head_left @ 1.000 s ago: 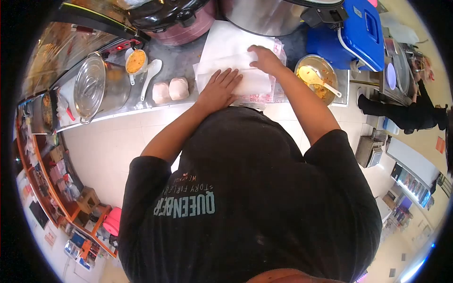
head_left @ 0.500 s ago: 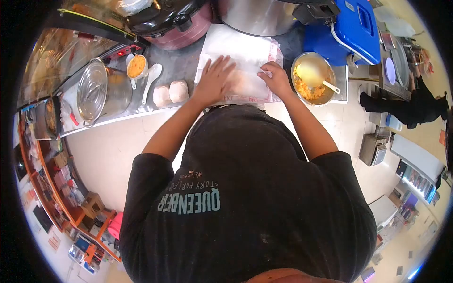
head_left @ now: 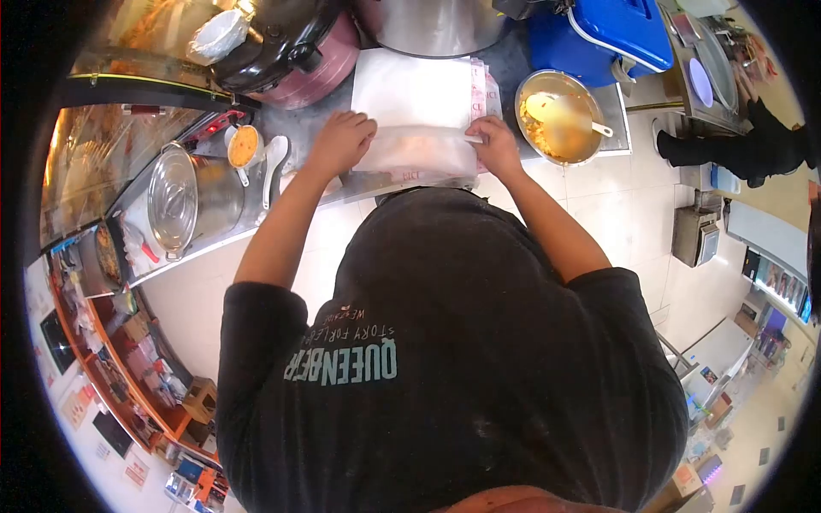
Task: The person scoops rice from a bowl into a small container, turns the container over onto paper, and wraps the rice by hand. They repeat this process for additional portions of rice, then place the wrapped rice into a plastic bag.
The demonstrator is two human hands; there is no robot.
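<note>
A stack of white printed wrapping paper [head_left: 410, 77] lies on the counter in front of me. Its near part is folded over something pale orange that shows faintly through the paper. At the fold's left end is my left hand [head_left: 342, 141], its fingers curled in against the paper edge. My right hand [head_left: 494, 141] pinches the fold's right end between thumb and fingers. Two wrapped bundles [head_left: 332, 185] sit left of the paper, mostly hidden behind my left forearm. To the right stands a metal bowl [head_left: 597, 147] of yellow-orange food with a spoon [head_left: 602, 130] in it.
A white ladle [head_left: 274, 162], a cup of orange food [head_left: 245, 145] and a lidded pot [head_left: 218, 201] stand on the left. Behind are a pink-and-black cooker [head_left: 329, 60], a large steel pot [head_left: 428, 26] and a blue cooler box [head_left: 556, 53]. Another person [head_left: 727, 145] is far right.
My left hand has gone from lying spread on the paper to curled at its left end. The paper's near part now forms a fold. My right hand keeps its pinch.
</note>
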